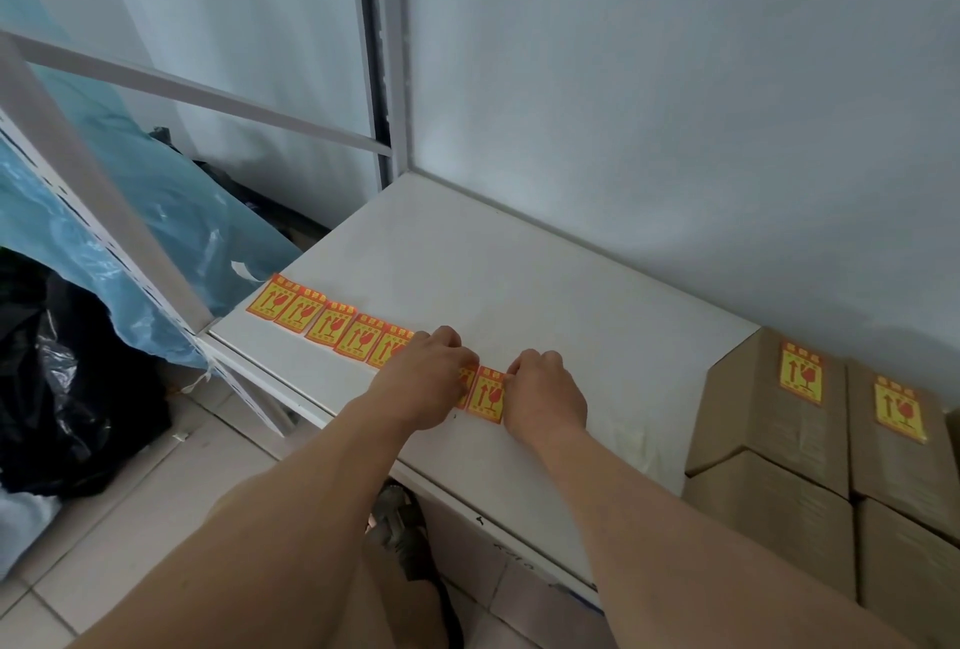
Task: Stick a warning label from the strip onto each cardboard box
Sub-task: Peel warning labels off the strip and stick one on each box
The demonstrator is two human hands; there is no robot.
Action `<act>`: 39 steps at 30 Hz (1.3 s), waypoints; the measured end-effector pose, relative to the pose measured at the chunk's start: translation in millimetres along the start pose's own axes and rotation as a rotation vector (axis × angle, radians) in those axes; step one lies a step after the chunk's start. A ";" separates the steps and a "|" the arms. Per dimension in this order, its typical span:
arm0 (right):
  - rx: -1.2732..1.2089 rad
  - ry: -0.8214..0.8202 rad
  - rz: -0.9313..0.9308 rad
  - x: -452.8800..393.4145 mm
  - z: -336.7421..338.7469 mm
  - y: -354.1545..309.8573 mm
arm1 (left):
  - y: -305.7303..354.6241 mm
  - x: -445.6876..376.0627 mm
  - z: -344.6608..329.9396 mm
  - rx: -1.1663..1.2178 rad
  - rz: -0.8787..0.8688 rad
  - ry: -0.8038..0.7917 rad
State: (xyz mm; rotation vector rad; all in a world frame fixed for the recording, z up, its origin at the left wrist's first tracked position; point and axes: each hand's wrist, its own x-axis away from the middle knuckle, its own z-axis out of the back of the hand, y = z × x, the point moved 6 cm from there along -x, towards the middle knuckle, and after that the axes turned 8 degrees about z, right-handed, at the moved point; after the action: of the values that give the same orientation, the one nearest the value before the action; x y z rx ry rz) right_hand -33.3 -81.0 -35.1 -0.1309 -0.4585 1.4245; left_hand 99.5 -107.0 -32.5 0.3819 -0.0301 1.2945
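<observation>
With our left hand [423,378] pressing the strip [332,321] flat and right hand [543,396] pinching the end label [488,394], we judge one risk — tearing it through a crooked pull.

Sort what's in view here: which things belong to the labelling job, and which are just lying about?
Part of the job:
- label strip on the white shelf
- end label, pinched at by the right hand
- left hand pressing the strip down
- two labelled cardboard boxes

Lying about:
- blue plastic sheeting
- black bag
- white rack frame
</observation>
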 end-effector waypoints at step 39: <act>-0.045 0.152 0.262 2.1 -4.6 0.8 | 0.4 2.9 2.7 0.052 0.032 -0.025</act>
State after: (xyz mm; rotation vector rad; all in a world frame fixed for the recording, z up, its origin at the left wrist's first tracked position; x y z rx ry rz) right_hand -32.1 -78.0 -39.1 -0.3436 -0.3569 1.6468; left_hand 100.5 -105.0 -29.2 0.4434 -0.0239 1.3237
